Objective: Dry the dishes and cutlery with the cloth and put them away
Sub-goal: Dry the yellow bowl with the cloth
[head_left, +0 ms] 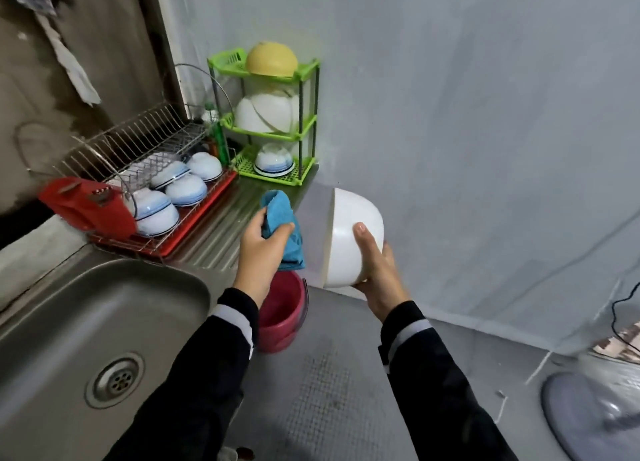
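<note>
A: Sink location?
B: Sink (145, 301) near left, set in the surface (221, 218). The dish rack (138, 149) stands on the surface behind the sink. Rack bowls (187, 188) lie overturned in it, and a cutlery holder (86, 204) sits at its near-left end.

A: Right of the rack?
B: Tiered shelf (304, 71) in the corner, by the wall (450, 114). Top bowl (272, 58) overturned on the top tier, stacked bowls (263, 114) on the middle, bottom bowl (274, 162) overturned on the lowest.

A: Nearer?
B: Left grip (263, 249) holds the cloth (282, 228) over the surface's right end. Right grip (377, 273) holds the large bowl (353, 225) on its side, just right of the cloth, apart. Bucket (280, 315) on the floor (329, 374) below the left grip. Fan base (588, 415) on the floor, far right.
</note>
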Tool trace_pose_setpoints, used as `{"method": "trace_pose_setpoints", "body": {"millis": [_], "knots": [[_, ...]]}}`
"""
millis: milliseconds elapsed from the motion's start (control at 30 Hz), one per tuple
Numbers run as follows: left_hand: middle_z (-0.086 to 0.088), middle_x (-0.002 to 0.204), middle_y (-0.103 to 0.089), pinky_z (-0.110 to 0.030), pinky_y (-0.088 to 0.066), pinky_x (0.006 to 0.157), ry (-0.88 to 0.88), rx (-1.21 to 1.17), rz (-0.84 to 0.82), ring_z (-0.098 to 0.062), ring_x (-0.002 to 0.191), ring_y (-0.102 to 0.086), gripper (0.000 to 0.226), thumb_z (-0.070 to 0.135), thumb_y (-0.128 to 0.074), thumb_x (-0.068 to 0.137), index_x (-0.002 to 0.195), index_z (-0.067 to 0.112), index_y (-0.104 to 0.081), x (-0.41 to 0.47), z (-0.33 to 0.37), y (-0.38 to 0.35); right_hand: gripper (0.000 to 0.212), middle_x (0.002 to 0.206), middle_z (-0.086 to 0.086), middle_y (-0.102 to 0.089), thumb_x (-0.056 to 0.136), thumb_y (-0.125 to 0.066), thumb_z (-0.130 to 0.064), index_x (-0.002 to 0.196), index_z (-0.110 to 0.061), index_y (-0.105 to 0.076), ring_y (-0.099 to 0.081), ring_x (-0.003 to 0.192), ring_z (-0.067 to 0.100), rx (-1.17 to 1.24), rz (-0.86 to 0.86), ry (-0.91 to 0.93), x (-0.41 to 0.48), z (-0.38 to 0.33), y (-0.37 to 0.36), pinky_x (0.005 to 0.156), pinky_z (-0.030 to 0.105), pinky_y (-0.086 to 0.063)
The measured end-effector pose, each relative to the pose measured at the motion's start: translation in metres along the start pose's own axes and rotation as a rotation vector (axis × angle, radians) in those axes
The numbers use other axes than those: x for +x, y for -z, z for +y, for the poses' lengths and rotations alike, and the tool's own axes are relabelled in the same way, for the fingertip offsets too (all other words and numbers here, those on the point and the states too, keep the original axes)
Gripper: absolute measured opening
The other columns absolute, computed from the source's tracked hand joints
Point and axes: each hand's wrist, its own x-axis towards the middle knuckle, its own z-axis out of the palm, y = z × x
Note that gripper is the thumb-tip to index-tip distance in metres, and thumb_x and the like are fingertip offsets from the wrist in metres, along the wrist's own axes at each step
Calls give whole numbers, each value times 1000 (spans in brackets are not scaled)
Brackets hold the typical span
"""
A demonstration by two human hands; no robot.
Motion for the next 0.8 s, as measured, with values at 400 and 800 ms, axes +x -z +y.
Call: {"method": "trace_pose_setpoints", "body": {"millis": [400,800], "knots": [[1,97,-69,-19,-52,63,-37,-36,124,-11,82,-68,23,8,-62,93,114,15,-63,152,-10,-65,92,121,-1,-61,55,-76,-63,131,-24,-40,-69,92,9,-1,-71,129,175,-65,-15,69,40,-60],[4,107,-66,-27,-52,78,-265,-80,430,-13,96,-64,27,13,-64,93,119,21,-60,309,52,-118,107,128,-2,-56,51,-77,-62,141,-23,-35,-63,111,10,-85,-330,434,341,-210,-85,92,39,-57]]}}
